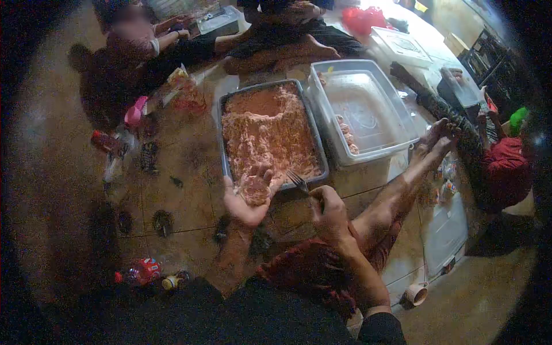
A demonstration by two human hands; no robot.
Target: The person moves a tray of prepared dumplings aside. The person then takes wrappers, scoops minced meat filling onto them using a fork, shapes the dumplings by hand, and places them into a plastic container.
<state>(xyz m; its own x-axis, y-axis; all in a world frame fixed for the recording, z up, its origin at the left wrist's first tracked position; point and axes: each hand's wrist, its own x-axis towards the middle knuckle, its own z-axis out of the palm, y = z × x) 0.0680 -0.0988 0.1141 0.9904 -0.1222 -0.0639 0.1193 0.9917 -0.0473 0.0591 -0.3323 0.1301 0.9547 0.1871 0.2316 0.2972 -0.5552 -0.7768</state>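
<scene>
A rectangular tray holds a reddish-brown, minced-looking mixture, scraped into ridges. By its near edge my left hand is turned palm up, fingers slightly curled, with a flattened round patty of the mixture resting on it. My right hand grips a fork by its handle, the tines pointing at the tray's near right corner. Right of the tray stands a clear plastic bin; several shaped pieces lie along its left side.
Several people sit on the tiled floor around the tray. A bare leg stretches along the right. A red-labelled bottle lies at lower left, a mug at lower right. Behind the bin are a plastic lid and a red bag.
</scene>
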